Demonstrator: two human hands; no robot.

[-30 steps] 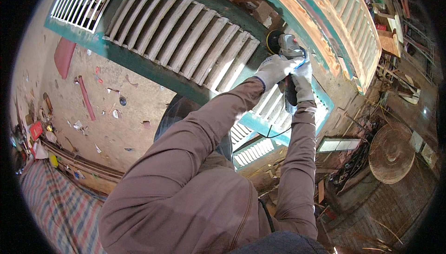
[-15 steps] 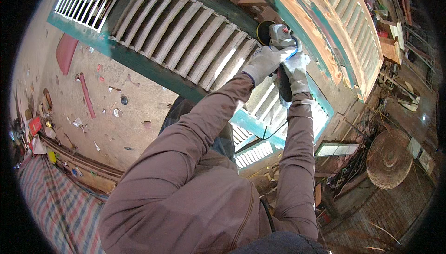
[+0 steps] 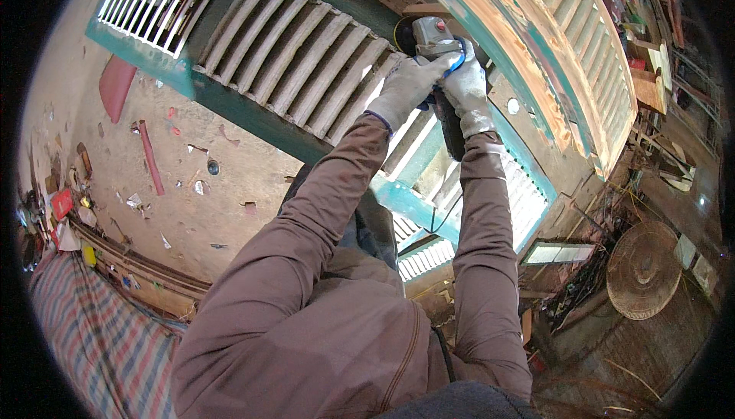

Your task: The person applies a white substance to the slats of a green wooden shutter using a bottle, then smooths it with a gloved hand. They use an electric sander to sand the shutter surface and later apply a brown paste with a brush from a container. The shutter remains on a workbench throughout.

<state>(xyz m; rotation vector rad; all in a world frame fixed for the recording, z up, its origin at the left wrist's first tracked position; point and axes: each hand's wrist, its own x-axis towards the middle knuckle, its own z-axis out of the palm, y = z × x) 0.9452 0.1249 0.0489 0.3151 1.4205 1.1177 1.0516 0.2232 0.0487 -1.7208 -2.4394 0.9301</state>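
Note:
Both of my hands wear pale work gloves and grip an angle grinder, its grey head pointing away from me. My left hand is closed around the grinder near its head. Beside it my right hand closes on the body, whose dark rear end shows below the wrist. The grinder's round disc, seen nearly edge-on, is at the dark green far rail of a louvred shutter. Whether the disc touches the wood I cannot tell. Worn greyish slats of this teal-framed shutter run beneath my left hand.
Another louvred shutter, partly sanded to bare wood, stands close at the right. A round woven fan-like thing is farther right. Scraps and a red strip litter the floor at the left, near a striped cloth.
Both hands and the grinder have shifted left and slightly farther away along the shutter. The view has also moved a little. My grip on the grinder stays the same.

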